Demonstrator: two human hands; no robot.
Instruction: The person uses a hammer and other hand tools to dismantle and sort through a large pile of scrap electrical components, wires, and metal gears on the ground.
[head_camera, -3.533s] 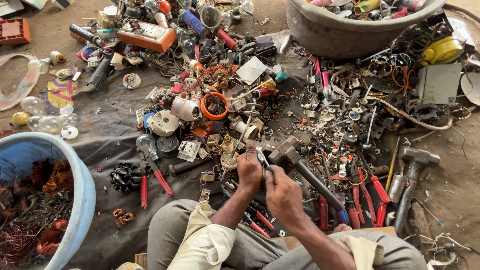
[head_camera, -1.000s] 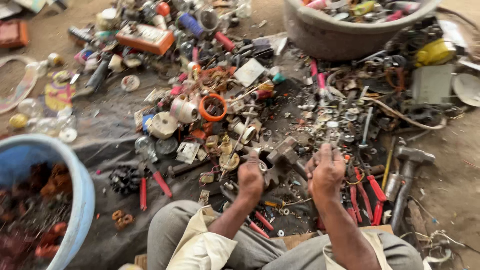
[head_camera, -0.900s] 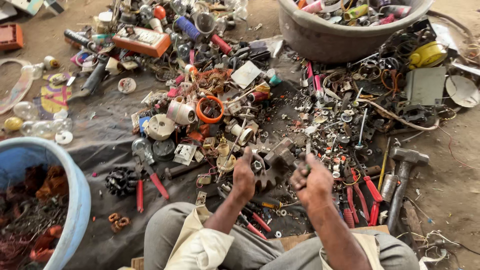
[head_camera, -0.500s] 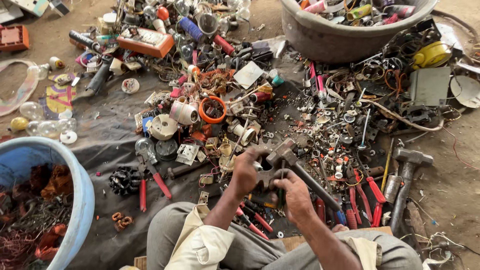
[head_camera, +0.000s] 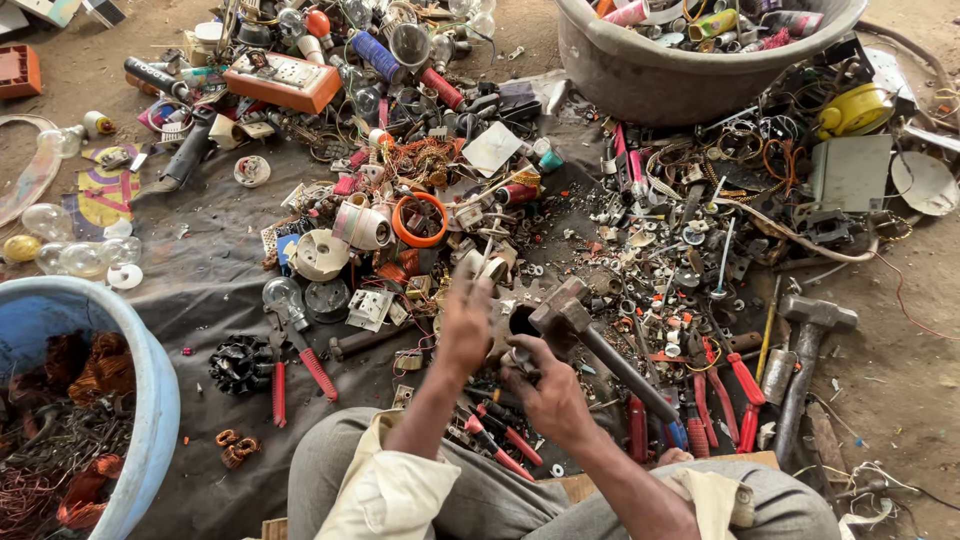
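Both grips stay closed on one small metal part: left hand and right hand have drawn together since a second ago. It sits just before the hammer. Scrap crowds every side; bare dark cloth opens leftward, toward the blue tub

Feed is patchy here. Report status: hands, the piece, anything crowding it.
Left hand and right hand both on a small metal part, grip unclear. Hammer lies right beside it. Scrap pile crowds all around.
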